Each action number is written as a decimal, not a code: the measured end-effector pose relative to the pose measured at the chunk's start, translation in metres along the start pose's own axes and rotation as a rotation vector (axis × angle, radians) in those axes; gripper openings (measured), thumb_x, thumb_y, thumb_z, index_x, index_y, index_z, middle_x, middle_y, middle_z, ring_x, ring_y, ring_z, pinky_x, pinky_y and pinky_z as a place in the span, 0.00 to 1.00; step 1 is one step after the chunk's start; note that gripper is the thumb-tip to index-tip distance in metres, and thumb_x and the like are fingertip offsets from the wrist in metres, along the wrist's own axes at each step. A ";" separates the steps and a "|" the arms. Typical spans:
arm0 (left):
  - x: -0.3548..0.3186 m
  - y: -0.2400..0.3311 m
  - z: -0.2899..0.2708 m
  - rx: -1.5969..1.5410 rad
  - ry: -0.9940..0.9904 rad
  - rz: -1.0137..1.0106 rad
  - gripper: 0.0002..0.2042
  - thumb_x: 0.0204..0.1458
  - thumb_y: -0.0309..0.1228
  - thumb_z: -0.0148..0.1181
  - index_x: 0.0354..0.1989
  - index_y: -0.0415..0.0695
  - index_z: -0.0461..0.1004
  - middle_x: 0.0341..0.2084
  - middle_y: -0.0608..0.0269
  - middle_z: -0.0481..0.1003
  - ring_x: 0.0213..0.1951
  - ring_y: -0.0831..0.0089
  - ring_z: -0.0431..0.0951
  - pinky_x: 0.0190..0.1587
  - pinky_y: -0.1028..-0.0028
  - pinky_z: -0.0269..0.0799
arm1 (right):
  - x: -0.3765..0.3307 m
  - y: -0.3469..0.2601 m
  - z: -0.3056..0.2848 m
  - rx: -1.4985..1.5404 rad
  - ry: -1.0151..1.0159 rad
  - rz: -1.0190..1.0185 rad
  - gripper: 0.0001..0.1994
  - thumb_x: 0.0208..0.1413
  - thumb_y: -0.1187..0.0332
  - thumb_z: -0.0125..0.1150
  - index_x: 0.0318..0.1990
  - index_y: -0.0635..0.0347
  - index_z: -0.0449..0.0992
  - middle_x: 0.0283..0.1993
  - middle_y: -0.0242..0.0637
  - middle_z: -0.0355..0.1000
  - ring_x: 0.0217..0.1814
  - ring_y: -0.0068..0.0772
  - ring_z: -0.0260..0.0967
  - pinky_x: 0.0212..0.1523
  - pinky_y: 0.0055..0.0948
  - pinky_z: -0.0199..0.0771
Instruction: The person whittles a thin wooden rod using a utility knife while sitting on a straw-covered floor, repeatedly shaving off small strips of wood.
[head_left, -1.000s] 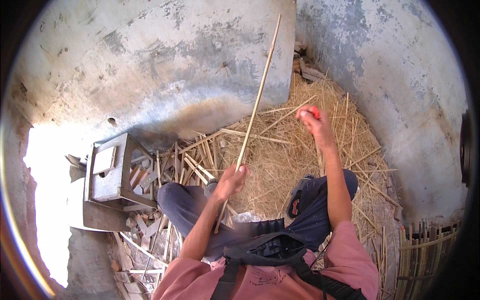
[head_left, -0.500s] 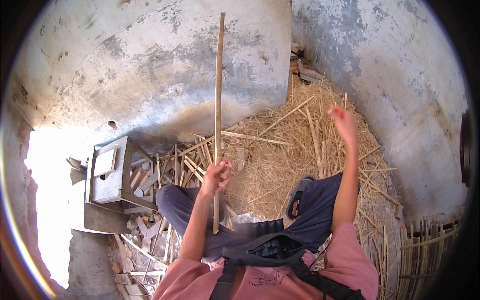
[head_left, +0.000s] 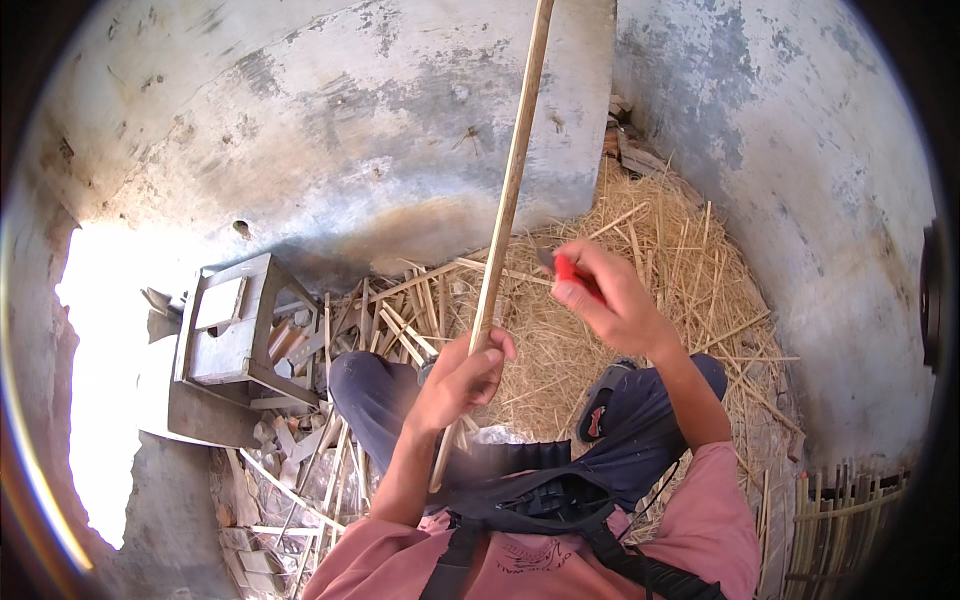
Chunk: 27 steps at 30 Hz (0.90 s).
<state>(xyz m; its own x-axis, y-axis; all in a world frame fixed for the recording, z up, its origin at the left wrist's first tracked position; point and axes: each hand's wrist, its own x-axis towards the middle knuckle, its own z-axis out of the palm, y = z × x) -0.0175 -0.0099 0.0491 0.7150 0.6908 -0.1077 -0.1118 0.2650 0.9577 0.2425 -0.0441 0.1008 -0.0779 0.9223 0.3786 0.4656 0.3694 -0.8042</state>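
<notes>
A long, thin bamboo strip (head_left: pixel 513 165) leans up and to the right, its top end past the upper edge of the view. My left hand (head_left: pixel 462 382) is closed round its lower part, and the short bottom end sticks out below, above my lap. To the right of the strip, my right hand (head_left: pixel 628 312) grips a small red-handled knife (head_left: pixel 572 272). Its short dark blade points left toward the strip, with a gap between them in the picture. Part of the handle is hidden by my fingers.
Straw-like shavings (head_left: pixel 560 370) and loose strips cover the floor ahead. A wooden box-like frame (head_left: pixel 222 335) stands at left beside broken rubble. A black pouch (head_left: pixel 545 500) rests at my waist. Worn walls (head_left: pixel 330 130) enclose the corner; a slatted bamboo piece (head_left: pixel 845 530) is at lower right.
My right hand has swung in from the far right toward the strip, bringing the knife. The strip has tilted rightward, and my left hand has shifted slightly right and nearer.
</notes>
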 end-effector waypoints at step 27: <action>0.006 -0.003 0.023 0.558 0.326 0.283 0.14 0.71 0.36 0.58 0.51 0.35 0.73 0.24 0.60 0.73 0.28 0.75 0.68 0.31 0.68 0.68 | -0.012 0.020 0.052 -0.418 0.042 -0.432 0.12 0.63 0.64 0.67 0.51 0.58 0.79 0.36 0.36 0.74 0.28 0.40 0.77 0.26 0.37 0.74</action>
<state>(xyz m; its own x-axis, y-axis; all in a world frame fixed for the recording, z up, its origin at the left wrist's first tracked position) 0.0037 -0.0221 0.0516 0.4577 0.8717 0.1750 0.1702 -0.2791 0.9451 0.2073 -0.0422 0.0566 -0.3059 0.6901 0.6558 0.7074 0.6258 -0.3286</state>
